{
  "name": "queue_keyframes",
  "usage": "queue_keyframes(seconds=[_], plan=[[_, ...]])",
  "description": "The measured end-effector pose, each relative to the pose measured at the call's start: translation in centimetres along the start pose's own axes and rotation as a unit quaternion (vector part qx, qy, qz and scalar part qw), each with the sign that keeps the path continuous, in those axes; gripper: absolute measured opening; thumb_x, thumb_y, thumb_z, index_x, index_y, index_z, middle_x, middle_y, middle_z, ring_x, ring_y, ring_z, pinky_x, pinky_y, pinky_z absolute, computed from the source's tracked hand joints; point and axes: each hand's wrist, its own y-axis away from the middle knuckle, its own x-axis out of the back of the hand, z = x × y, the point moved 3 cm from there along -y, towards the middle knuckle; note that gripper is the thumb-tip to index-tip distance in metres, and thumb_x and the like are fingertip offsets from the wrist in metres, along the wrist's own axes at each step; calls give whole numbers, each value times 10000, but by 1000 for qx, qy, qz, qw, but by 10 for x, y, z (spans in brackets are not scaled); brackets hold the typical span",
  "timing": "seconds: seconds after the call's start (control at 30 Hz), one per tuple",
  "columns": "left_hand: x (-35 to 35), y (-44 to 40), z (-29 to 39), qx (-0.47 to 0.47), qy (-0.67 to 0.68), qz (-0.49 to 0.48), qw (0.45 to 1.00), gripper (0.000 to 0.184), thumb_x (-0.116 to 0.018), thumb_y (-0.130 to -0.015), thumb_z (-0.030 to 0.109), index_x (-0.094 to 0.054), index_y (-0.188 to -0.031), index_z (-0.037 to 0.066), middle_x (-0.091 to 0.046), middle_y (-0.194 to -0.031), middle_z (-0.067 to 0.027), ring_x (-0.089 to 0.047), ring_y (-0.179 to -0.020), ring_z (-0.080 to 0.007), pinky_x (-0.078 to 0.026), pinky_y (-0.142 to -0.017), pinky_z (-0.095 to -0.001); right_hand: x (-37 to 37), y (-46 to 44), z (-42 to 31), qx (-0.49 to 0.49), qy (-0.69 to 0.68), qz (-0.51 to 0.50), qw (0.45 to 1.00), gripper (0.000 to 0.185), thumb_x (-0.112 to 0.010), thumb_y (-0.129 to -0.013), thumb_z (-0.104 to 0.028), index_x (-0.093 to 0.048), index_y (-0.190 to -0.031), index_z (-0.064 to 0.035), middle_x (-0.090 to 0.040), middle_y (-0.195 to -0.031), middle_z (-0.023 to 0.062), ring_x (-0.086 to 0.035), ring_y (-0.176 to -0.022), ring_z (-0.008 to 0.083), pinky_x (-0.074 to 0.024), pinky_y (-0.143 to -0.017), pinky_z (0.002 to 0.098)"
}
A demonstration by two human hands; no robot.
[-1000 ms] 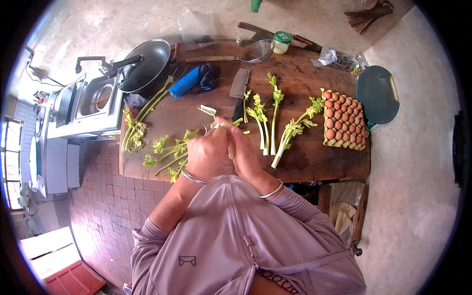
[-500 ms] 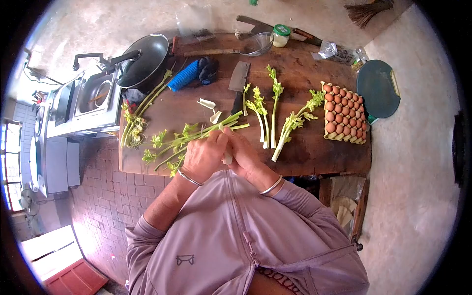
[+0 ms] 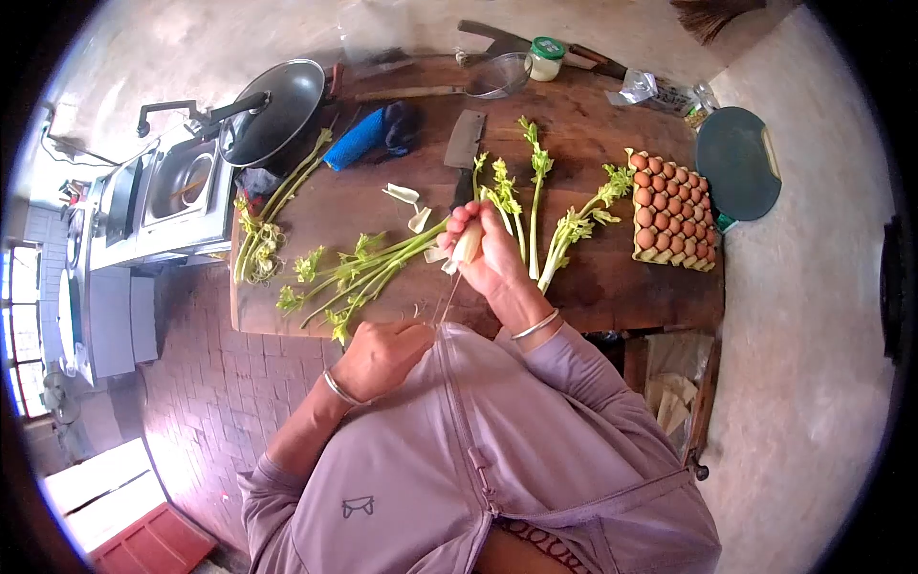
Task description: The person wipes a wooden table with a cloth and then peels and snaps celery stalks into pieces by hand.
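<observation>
A short pale celery piece [image 3: 468, 243] is gripped in my right hand [image 3: 495, 253], fingers wrapped round it, above the table's front part. My left hand [image 3: 387, 358] is closed in front of my chest, pinching thin fibres [image 3: 446, 303] that stretch up to the celery piece. Leafy celery stalks [image 3: 368, 273] lie left of my right hand, and more celery stalks [image 3: 574, 234] lie to its right. Two pale pieces of celery [image 3: 419, 219] rest just behind. A cleaver [image 3: 466, 143] lies further back, its handle partly behind my right fingers.
An egg tray [image 3: 669, 212] stands on the table [image 3: 612, 297] at right, beside a round green board [image 3: 736, 163]. At the back are a strainer [image 3: 499, 77], a jar [image 3: 546, 59], a blue mesh item [image 3: 356, 140] and a pan [image 3: 277, 110]. More stalks [image 3: 256, 251] lie far left.
My hands were together over the stalks. The left has pulled down and toward my body, drawing out fibres; the right has moved slightly up and right, holding the celery piece.
</observation>
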Motion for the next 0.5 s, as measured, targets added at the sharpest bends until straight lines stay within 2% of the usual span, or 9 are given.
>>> queue_keyframes(seconds=[0.07, 0.13, 0.2, 0.27, 0.3, 0.37, 0.4, 0.47, 0.5], plan=[[7, 16, -9, -16, 26, 45, 999, 99, -567, -686, -11, -560, -781, 16, -558, -721, -113, -551, -600, -268, -457, -517, -321, 3, -7, -3, 5, -14, 14, 1000, 291, -362, -915, -320, -481, -766, -100, -480, -724, 22, -454, -668, 149, -399, -632, 304], [27, 31, -15, 62, 26, 109, 992, 114, -532, -736, -14, -561, -845, 2, -575, -731, -93, -572, -642, -198, -457, -558, -269, 8, -13, -5, 13, -6, 29, 999, 289, -375, -907, -332, -492, -786, -97, -491, -731, 26, -467, -671, 151, -401, -648, 306], [47, 52, -37, 250, 179, 149, 940, 75, -485, -798, 1, -552, -831, -7, -560, -692, -40, -542, -616, -126, -434, -530, -243, 23, -23, -4, 21, -1, 53, 998, 283, -397, -901, -331, -508, -832, -79, -538, -727, 45, -500, -637, 157, -430, -603, 345], [69, 74, -71, 318, 183, 202, 908, 119, -449, -844, 55, -547, -822, -8, -530, -669, -9, -500, -586, -91, -409, -507, -225, 52, -32, 0, 5, 0, 145, 989, 282, -390, -899, -346, -515, -904, -93, -545, -749, 46, -516, -670, 155, -431, -668, 374], [82, 80, -86, 341, 175, 218, 897, 132, -457, -844, 83, -550, -810, -5, -519, -651, -7, -491, -565, -96, -404, -500, -229, 67, -36, 2, -7, 30, 33, 999, 261, -388, -903, -330, -515, -934, -103, -553, -765, 47, -525, -690, 153, -428, -697, 364], [107, 93, -127, 344, 88, 248, 901, 155, -476, -836, 121, -552, -788, -5, -513, -638, -15, -491, -557, -107, -399, -490, -240, 86, -29, 9, -39, 58, 148, 986, 269, -387, -905, -315, -523, -987, -97, -572, -859, 65, -555, -745, 172, -426, -740, 382], [114, 104, -156, 321, 9, 255, 912, 162, -487, -827, 131, -551, -777, -9, -519, -642, -27, -501, -570, -112, -399, -487, -248, 102, -29, 14, -72, 28, 127, 989, 274, -392, -904, -324, -530, -984, -102, -573, -867, 54, -563, -780, 166, -429, -765, 400], [127, 137, -229, 336, -14, 227, 914, 117, -501, -812, 67, -573, -865, -9, -568, -902, -41, -523, -711, -92, -448, -546, -234, 102, -21, 23, -105, 26, 130, 986, 272, -405, -899, -329, -536, -990, -109, -570, -878, 38, -564, -790, 157, -428, -771, 403], [133, 138, -245, 340, -16, 225, 913, 117, -501, -812, 67, -573, -865, -9, -568, -902, -41, -523, -711, -92, -448, -546, -234, 105, -18, 28, -99, 43, 154, 982, 257, -433, -887, -336, -544, -985, -126, -568, -862, 17, -557, -798, 135, -419, -779, 393]])
